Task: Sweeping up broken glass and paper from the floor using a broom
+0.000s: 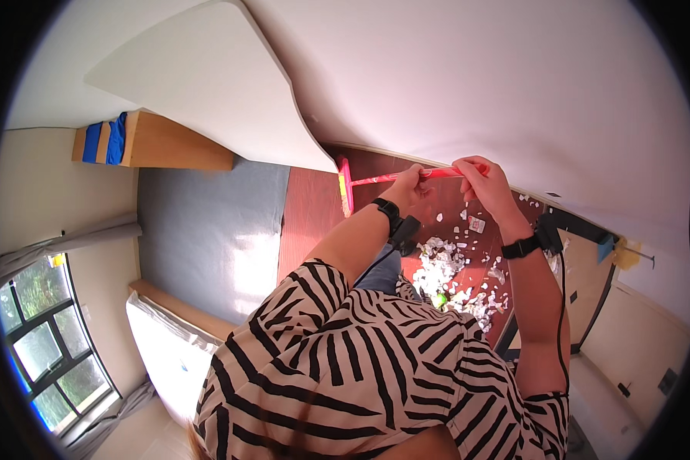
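Note:
Both my hands hold a broom by its red handle [374, 179], which runs nearly level across the view. My left hand [409, 187] grips it lower down, closer to the head. My right hand [484, 183] is closed around the upper end. The pink broom head [346, 187], with yellow bristles, is down at the floor by the lower corner of a large white board [207, 86]. A heap of torn white paper scraps [440, 267] lies on the dark red floor [307, 213] beside my legs, with loose bits scattered around it.
A wooden cabinet [175, 144] with blue cloth stands behind the board. Grey sheeting [207, 224] covers the floor at left. A plastic-wrapped mattress [164, 351] is at lower left, near a window [52, 339]. A dark-framed door [586, 270] stands at right. A wall [466, 75] rises ahead.

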A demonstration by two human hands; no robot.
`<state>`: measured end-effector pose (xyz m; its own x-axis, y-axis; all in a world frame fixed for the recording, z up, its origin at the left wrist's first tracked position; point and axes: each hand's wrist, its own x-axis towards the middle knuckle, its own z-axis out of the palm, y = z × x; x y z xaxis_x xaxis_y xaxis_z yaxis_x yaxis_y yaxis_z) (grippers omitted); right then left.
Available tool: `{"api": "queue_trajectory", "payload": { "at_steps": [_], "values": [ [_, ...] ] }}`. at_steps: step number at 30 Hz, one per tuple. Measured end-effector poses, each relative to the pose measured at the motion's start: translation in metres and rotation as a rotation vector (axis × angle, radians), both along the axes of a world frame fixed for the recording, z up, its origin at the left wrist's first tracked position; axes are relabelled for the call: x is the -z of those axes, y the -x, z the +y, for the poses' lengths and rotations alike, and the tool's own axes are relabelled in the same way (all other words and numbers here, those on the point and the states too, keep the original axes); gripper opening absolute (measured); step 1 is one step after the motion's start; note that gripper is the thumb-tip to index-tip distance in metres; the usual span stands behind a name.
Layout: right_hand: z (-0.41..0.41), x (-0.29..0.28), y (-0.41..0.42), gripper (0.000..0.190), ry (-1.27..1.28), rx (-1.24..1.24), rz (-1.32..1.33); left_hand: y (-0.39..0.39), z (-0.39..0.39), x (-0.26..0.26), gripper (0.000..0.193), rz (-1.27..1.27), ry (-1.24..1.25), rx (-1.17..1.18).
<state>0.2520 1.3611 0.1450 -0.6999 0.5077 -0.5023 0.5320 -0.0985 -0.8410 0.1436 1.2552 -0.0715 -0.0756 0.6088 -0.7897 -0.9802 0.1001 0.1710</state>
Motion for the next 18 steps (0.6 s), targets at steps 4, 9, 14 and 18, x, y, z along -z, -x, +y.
{"api": "queue_trajectory", "payload": {
  "at_steps": [4,9,14,18],
  "values": [
    [-0.024,-0.017,-0.012,0.026,-0.069,0.065,-0.076,-0.007,-0.007,-0.011,0.016,-0.049,0.012,0.068],
    [-0.064,-0.051,-0.038,0.022,-0.150,0.099,-0.082,-0.027,-0.029,-0.062,0.022,-0.073,0.019,0.177],
    [-0.083,-0.056,-0.051,0.021,-0.109,0.117,-0.021,-0.032,-0.051,-0.073,0.021,-0.043,0.078,0.237],
    [-0.099,-0.022,-0.060,0.024,-0.001,0.177,-0.013,-0.020,-0.066,-0.017,0.022,0.009,0.082,0.420]
  ]
}}
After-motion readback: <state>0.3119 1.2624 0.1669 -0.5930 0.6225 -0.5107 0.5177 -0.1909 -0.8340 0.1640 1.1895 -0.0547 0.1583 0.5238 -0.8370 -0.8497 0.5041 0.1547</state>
